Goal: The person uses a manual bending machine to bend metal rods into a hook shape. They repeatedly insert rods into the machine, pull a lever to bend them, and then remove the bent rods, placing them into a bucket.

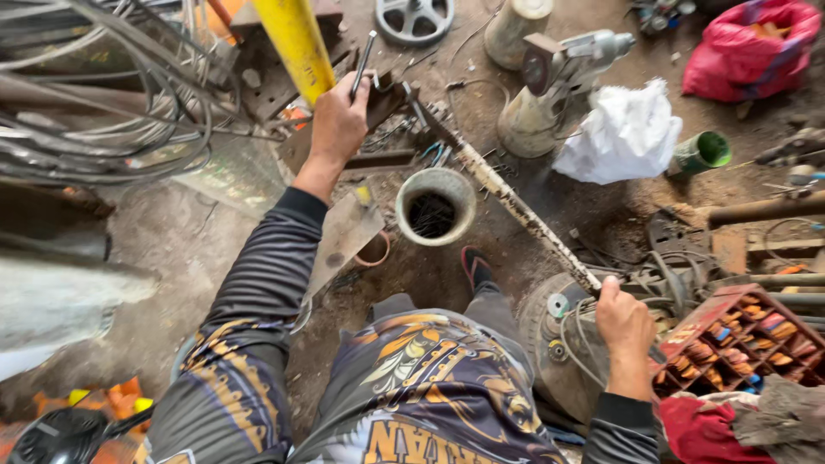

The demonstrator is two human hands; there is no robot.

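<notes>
— What are the hands gripping?
— The left hand (338,120) is fisting a thin steel rod (363,62) far left; the right hand (623,322) is clenching the rusty bar (507,199), near right.

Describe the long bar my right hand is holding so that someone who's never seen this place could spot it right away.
Start at the round grey pot on the dirt floor ahead of the person's knees. Just right of it a long rusty bar runs diagonally, its near end in the right hand. Unlike the yellow pipe, it is thin and white-flecked.
</notes>
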